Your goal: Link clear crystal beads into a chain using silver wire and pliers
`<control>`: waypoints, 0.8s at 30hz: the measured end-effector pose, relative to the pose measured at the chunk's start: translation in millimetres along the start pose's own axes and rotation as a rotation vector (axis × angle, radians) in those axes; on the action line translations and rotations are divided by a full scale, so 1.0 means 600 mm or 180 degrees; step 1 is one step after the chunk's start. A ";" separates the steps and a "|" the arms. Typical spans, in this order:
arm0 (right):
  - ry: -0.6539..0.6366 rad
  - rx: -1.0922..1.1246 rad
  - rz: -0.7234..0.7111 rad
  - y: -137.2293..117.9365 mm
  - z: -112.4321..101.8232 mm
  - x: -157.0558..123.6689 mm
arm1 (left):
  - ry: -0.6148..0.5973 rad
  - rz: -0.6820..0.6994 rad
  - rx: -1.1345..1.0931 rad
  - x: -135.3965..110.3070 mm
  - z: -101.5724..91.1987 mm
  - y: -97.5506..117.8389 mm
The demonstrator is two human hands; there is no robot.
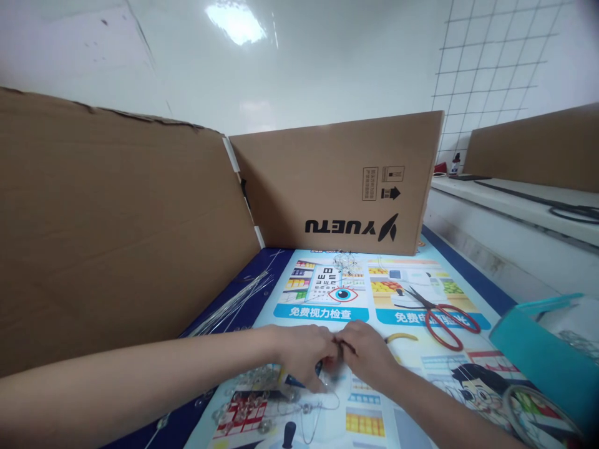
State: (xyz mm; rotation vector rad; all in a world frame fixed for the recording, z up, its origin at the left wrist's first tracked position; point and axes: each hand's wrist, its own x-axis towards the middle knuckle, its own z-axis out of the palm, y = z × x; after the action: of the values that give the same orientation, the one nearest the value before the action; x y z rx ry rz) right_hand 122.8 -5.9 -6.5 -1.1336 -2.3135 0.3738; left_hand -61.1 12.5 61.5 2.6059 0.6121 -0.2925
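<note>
My left hand [309, 355] is closed, its fingertips pressed together. My right hand [367, 354] meets it fingertip to fingertip, also closed. What they pinch between them is hidden and partly blurred. Just below curls a thin wire [312, 430] with a clear bead [306, 409] on it; whether it runs up into the fingers I cannot tell. Many loose clear beads [243, 405] lie under and beside my left forearm. A yellow curved handle [403, 337] pokes out behind my right hand; the rest of that tool is hidden.
Red-handled scissors [440, 318] lie open at the right. A turquoise box [547, 349] and a round clear container [538, 411] stand nearer right. Straight wires [234, 302] are bundled at left. A wire-and-bead piece [345, 262] sits before the cardboard panel [327, 181]; another cardboard panel [107, 231] flanks the left.
</note>
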 end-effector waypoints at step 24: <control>-0.0101 -0.0120 0.0025 0.000 -0.001 -0.001 | 0.0715 -0.0653 -0.1018 -0.048 0.033 0.006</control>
State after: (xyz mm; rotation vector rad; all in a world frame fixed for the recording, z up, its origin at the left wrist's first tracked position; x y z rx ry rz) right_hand 123.1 -6.3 -6.1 -1.1631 -2.3535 0.3549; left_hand -86.5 -10.5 54.1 2.2858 0.9248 0.0372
